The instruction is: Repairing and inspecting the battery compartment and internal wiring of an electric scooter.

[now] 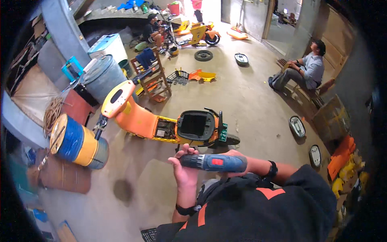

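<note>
A dark blue and black cordless drill (225, 163) with a red switch lies level in front of my body, its chuck toward the left. My right hand (234, 154) grips it from behind; the drill hides most of those fingers and the handle. Palm up under the chuck is my left hand (186, 176), thumb held out to the left and fingertips loosely bent beyond the chuck. Just ahead stands an orange and yellow scooter (141, 123), its front to the left. A black seat-opening frame (196, 124) shows on top, beside an exposed compartment (164, 128).
Blue-yellow drum (82, 141), grey barrel (105, 76) and wooden chair (159, 82) stand left. A person (308, 68) sits at right; another (155, 30) sits by a second scooter (199, 34). A loose wheel (203, 55), orange-yellow panels (203, 75) and pale oval parts (297, 126) lie on the floor.
</note>
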The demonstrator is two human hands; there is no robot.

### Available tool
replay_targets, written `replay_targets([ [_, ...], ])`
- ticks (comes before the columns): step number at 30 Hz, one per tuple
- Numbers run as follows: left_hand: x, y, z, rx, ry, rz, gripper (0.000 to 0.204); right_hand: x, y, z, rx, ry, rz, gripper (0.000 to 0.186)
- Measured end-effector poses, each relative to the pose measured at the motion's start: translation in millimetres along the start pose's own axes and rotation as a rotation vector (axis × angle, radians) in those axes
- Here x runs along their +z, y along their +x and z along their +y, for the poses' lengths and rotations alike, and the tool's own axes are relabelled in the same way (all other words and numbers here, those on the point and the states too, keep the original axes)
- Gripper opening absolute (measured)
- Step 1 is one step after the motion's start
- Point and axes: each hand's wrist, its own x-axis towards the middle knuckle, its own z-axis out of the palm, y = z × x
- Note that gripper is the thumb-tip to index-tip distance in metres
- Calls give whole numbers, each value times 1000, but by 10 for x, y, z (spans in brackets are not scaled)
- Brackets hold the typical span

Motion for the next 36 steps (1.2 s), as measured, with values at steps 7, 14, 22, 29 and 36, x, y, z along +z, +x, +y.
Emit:
replay_targets([
  [7, 24, -97, -2, -43, 15, 66, 45, 50, -31, -31, 78, -41, -11, 63],
  [14, 260, -94, 47, -19, -34, 184, 41, -30, 47, 108, 33, -147, -64, 69],
  [22, 407, 30, 129, 86, -289, 233, 37, -67, 301, 167, 25, -55, -193, 78],
  [29, 333, 128, 110, 106, -350, 302, 35, -126, 443, 95, 8, -110, -206, 80],
  [36, 324, 251, 70, 84, -359, 353, 33, -199, 478, 135, 35, -246, -180, 81],
])
